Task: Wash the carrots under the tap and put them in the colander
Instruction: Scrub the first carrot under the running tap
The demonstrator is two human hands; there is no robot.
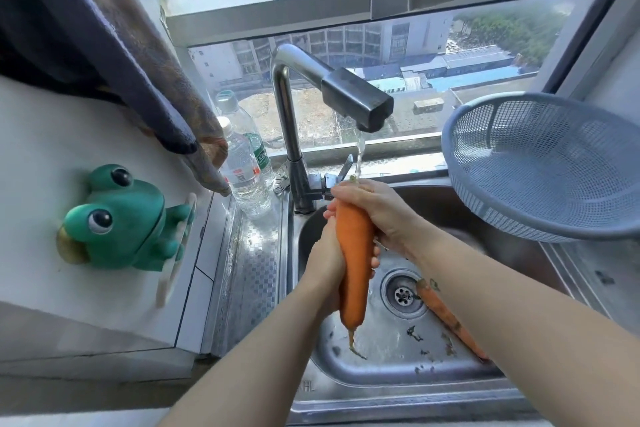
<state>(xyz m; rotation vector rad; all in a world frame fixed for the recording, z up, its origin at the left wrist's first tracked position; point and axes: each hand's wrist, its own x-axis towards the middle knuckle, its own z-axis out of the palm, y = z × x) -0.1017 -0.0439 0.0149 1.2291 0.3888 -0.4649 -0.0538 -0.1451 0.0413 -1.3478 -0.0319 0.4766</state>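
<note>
Nearest the camera, on the floor of the sink [346, 381], a second carrot [446, 315] lies just beside the drain [403, 293], partly hidden under the right forearm. It has dark patches on its skin, and bits of dirt are scattered over the steel around it. It looks unwashed, though that is a judgement.

Above the basin, both hands hold the first carrot [355, 253] nearly upright, thin tip pointing down. The left hand [325, 263] has its fingers wrapped round the middle of it. The right hand [377, 208] grips the thick top end.

Further back, the tap [356, 100] is running, and its stream [359, 156] lands on the top of the held carrot at the right hand. So the washing of this carrot is under way.

Off to the right, the blue colander [540, 166] sits tilted at the sink's edge, well apart from the hands, and no carrot shows in it.

By this view nothing has been put away yet. Left to do: finish rinsing this carrot, place it in the colander, then wash and move the one by the drain.
</note>
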